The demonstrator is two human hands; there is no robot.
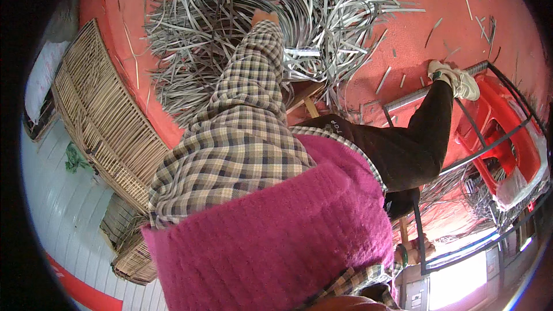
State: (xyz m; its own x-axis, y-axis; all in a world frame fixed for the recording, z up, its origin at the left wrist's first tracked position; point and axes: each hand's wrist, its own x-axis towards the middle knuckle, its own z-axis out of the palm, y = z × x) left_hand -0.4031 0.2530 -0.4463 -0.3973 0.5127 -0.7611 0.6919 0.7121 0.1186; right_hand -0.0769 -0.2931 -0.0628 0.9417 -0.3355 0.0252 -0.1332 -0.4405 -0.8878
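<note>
**Hand reaches into heap of split strips on red floor**

From my remote seat I see one hand [264, 17] stretched out at the end of a checked sleeve [245, 103], plunged into a big tangled pile of pale grey strips [230, 17] spread across the red floor [426, 17]. Which of the two hands it is I cannot tell, nor whether its fingers are clenched on any strip: only the back of the wrist shows. The other hand is out of view behind a fuzzy pink vest [276, 236]. A leg in dark trousers [415, 138] runs right to a white shoe [458, 80] resting beside a red plastic stool [501, 138] with a black metal frame. At far left, woven cane panels [103, 121] lean near a pale wall.
</note>
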